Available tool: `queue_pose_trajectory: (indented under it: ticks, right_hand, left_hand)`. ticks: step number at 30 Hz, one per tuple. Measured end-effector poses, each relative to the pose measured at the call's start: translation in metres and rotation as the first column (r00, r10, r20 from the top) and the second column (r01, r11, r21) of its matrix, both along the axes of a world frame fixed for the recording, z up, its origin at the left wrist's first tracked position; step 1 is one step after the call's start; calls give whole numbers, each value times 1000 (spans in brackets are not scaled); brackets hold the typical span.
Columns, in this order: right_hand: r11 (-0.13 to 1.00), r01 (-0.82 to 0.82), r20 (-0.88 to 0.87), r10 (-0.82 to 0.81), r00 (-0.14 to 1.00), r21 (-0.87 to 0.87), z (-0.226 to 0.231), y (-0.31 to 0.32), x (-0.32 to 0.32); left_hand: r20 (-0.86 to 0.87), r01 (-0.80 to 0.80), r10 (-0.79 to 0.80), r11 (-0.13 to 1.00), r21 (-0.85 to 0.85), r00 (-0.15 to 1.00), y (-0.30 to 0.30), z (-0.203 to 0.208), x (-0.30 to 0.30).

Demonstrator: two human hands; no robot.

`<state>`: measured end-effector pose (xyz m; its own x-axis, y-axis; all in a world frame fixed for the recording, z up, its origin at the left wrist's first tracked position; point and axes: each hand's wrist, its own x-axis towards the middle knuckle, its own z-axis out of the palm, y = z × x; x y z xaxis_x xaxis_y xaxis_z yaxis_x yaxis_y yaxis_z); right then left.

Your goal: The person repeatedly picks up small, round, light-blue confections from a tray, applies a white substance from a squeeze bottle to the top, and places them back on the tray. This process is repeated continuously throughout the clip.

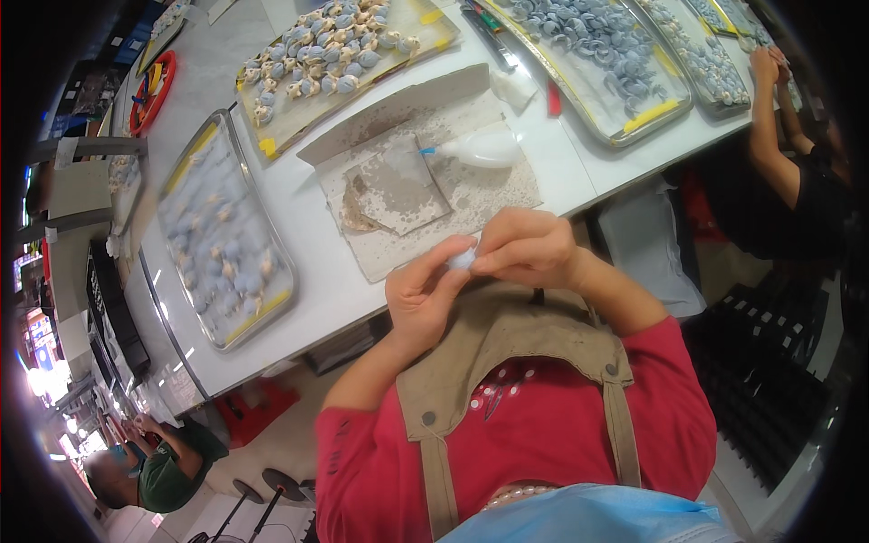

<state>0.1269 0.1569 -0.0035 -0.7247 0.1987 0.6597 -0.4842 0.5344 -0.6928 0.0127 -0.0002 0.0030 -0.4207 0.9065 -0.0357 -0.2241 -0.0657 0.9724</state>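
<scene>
A small pale blue piece (463, 260), partly covered by my fingers, sits between my two hands in front of my apron. My left hand (424, 294) pinches it between thumb and fingers. From the other side, my right hand (525, 246) closes its fingertips on the same piece. Just beyond my hands lies a speckled cardboard sheet (489, 197) with a smaller square board (398, 185) on it. A white squeeze bottle (484, 150) with a blue tip rests on its side there.
At left stands a metal tray (288, 271) of blue and cream pieces. Farther back is a board (425, 50) of small blue and cream figures. A tray (625, 136) of blue curved parts lies at right, near pens (493, 38). Other people work at both sides.
</scene>
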Motion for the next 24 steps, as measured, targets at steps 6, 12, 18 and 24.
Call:
queue_pose_trajectory:
  ticks: [6, 12, 18, 24]
  right_hand:
    - [809, -72, 177, 213, 961, -583, -2, -4, -6]
    - [572, -171, 195, 522, 830, -802, 15, -8, -11]
    - [421, -177, 99, 556, 825, -890, 11, -24, -17]
    - [406, -106, 155, 559, 815, -908, 22, -38, -29]
  left_hand:
    - [19, 31, -34, 991, 131, 999, 3, -4, -6]
    - [71, 27, -39, 986, 165, 997, -3, -3, -10]
    - [-164, 41, -20, 991, 126, 986, -13, -2, -21]
    - [-180, 16, -1, 997, 79, 984, -25, 10, -33]
